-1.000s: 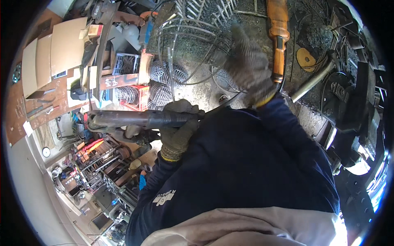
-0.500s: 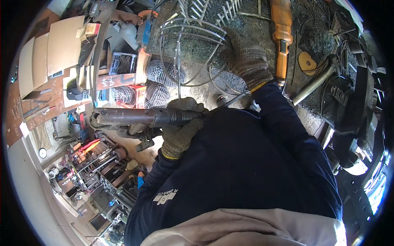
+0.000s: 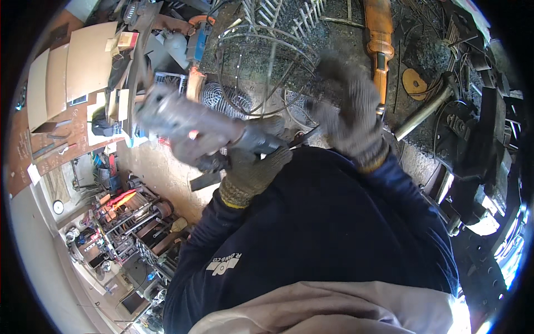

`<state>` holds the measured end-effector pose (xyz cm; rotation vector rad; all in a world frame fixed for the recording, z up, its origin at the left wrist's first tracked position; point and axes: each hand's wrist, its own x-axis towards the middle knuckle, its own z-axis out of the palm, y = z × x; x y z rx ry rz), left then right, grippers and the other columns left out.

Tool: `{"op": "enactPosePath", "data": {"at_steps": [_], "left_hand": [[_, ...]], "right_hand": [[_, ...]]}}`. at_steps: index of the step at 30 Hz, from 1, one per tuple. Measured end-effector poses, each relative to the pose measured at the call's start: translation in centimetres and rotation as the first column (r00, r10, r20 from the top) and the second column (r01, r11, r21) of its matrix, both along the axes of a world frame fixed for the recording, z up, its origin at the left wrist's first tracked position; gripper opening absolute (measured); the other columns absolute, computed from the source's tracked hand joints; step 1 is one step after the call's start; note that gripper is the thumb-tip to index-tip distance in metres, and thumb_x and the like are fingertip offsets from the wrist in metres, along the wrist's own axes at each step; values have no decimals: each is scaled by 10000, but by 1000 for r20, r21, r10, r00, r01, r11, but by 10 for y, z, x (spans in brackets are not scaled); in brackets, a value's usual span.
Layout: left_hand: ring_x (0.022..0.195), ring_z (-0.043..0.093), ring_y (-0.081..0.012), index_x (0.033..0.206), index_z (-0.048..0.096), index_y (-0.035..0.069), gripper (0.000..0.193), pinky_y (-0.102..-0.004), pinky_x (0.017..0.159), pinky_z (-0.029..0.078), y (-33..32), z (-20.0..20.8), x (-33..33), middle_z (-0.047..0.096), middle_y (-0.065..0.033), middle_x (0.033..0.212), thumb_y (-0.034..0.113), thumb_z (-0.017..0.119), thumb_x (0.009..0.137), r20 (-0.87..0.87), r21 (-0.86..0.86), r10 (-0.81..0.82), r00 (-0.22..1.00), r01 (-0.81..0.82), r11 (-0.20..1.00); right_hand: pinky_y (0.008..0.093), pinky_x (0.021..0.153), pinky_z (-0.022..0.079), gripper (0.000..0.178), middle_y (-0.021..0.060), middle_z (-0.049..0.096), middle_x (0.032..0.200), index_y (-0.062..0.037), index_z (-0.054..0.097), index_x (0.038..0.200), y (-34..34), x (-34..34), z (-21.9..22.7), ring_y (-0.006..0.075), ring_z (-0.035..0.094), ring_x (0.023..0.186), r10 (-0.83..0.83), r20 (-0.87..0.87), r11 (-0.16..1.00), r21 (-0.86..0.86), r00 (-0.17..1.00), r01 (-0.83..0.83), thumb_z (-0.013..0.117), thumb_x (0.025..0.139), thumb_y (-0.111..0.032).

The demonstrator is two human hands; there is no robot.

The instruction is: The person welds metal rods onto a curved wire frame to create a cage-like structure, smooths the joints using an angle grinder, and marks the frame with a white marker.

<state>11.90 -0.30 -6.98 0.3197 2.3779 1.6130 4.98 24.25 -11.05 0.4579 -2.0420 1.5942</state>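
My left hand (image 3: pixel 255 171), in a grey knitted glove, is closed around the grip of a long dark metal hand tool (image 3: pixel 194 123). Motion blurs the tool's broad front end, so its exact kind is unclear. My right hand (image 3: pixel 351 108), also gloved, hovers at the right side of a round wire frame (image 3: pixel 271 61) made of bent rods. Blur smears its fingers, and I cannot tell whether they touch the wire. The frame stands on the dark, gritty work surface (image 3: pixel 345 42).
Comb-like metal racks (image 3: pixel 310 18) lie beyond the frame. An orange power tool (image 3: pixel 380 42), a yellowish disc (image 3: pixel 414 84) and a hammer (image 3: pixel 428 111) are on the right. Several wire coils (image 3: pixel 225 99) sit to the left, near cardboard sheets (image 3: pixel 92 61).
The tool's front end has swung upward, away from my body, and tilted in my left hand. My right hand has drawn back from the wire hoop, slightly right and nearer to me.
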Motion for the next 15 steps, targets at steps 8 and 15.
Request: {"op": "enactPosePath", "data": {"at_steps": [8, 15], "left_hand": [[1032, 695, -303, 1302, 589, 72, 376, -408, 842, 581, 68, 5, -46, 672, -159, 1188, 164, 698, 955, -413, -166, -176, 894, 117, 979], [888, 698, -203, 1176, 695, 24, 222, -342, 788, 563, 40, 34, -37, 730, -122, 1058, 134, 676, 984, -334, -394, -195, 922, 51, 918]], "right_hand": [[408, 880, 561, 435, 161, 714, 1058, -5, 623, 1232, -4, 44, 38, 307, 716, 969, 65, 129, 996, -64, 990, -57, 756, 935, -294], [411, 893, 576, 383, 199, 608, 1273, 0, 499, 1421, 53, 61, -22, 287, 662, 1083, -180, 133, 983, -23, 975, 184, 532, 1081, -173]]}}
